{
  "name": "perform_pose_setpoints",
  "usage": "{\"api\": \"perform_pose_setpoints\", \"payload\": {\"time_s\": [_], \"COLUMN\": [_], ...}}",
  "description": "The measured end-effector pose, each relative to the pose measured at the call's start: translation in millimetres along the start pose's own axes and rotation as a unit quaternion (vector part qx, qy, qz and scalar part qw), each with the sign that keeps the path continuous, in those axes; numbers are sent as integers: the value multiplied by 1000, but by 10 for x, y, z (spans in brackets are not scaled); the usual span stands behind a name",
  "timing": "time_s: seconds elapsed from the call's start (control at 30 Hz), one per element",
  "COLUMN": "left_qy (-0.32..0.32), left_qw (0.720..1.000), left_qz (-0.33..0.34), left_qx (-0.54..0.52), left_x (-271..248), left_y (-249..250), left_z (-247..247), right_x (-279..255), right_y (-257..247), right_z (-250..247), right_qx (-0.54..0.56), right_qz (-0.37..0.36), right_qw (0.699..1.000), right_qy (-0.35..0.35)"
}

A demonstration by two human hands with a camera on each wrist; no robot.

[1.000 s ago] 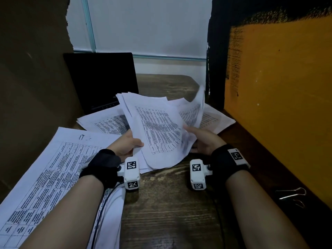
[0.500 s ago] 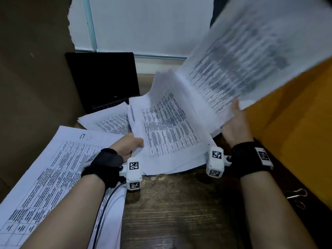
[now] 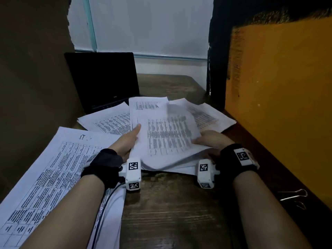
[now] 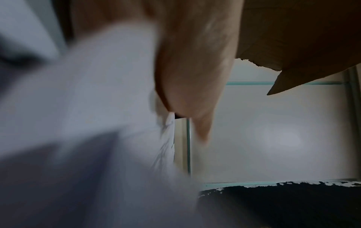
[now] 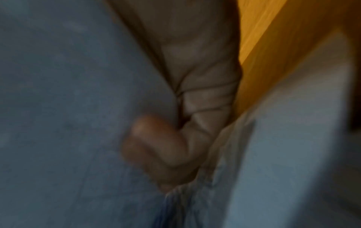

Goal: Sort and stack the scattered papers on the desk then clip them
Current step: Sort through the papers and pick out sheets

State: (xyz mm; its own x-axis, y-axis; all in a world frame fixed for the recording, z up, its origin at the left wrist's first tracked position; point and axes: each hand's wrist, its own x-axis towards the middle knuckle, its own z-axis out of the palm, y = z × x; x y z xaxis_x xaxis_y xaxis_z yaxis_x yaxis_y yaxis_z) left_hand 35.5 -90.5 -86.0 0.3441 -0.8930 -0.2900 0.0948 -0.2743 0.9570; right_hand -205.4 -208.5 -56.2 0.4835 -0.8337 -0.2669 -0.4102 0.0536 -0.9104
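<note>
**Inspector:** State the hazards.

**Assessor:** The left hand (image 3: 128,140) holds the sheaf of papers (image 3: 167,139) at centre frame by its left edge, thumb stretched along the top sheet, other fingers hidden beneath. The right hand (image 3: 212,141) pinches the right edge; the right wrist view shows a curled finger (image 5: 166,148) pressed against paper. The top sheet is bowed and blurred, so I judge it unsettled. A loose pinch could let sheets fan out or slide onto the desk (image 3: 170,209). Uneven edges would make clipping poor.

**Inspector:** Anything else at risk?

**Assessor:** The binder clip (image 3: 294,195) lies at lower right, well apart from the sheaf; reaching for it means freeing one hand, and the stack may splay. More papers remain ungathered: a large table-printed sheet (image 3: 53,177) at lower left under the left forearm, others spread at centre behind the sheaf.

**Inspector:** Materials?

**Assessor:** Thin, limp white sheets with dense print; dark grained wood; wire-handled metal clip; a matte black laptop (image 3: 102,78) at upper left of centre.
</note>
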Motion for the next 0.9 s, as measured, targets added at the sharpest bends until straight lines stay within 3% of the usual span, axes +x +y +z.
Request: {"api": "perform_pose_setpoints", "payload": {"time_s": [0.1, 0.23, 0.33, 0.4, 0.47, 0.57, 0.77, 0.83, 0.9], "left_qy": [-42, 32, 99, 111, 115, 96, 101, 113, 97], "left_qw": [997, 992, 978, 968, 962, 959, 966, 969, 964], "left_qz": [54, 119, 138, 113, 70, 92, 75, 88, 89], "left_qx": [44, -1, -121, -194, -238, -249, -225, -204, -230], "left_x": [-38, -47, -6, -4, -9, -2, 0, 0, -4], "left_y": [-8, 48, 55, 48, 29, -21, 16, 46, 47], "left_z": [48, 34, -53, -85, -139, -223, -139, -131, -89], "right_x": [51, 91, 37, 41, 60, 148, 315, 332, 343], "right_y": [-10, 23, 37, 36, 39, 101, 250, 213, 139], "right_z": [65, -99, -227, -262, -251, -262, -308, -320, -355], "right_qx": [9, -74, -181, -250, -335, -380, -274, -162, 6], "right_qz": [-1, -50, 16, 39, 34, 1, 14, -34, -87], "right_qw": [1000, 982, 978, 966, 940, 923, 957, 981, 984], "right_qy": [-14, 167, 105, 62, 45, 51, 94, 103, 156]}}
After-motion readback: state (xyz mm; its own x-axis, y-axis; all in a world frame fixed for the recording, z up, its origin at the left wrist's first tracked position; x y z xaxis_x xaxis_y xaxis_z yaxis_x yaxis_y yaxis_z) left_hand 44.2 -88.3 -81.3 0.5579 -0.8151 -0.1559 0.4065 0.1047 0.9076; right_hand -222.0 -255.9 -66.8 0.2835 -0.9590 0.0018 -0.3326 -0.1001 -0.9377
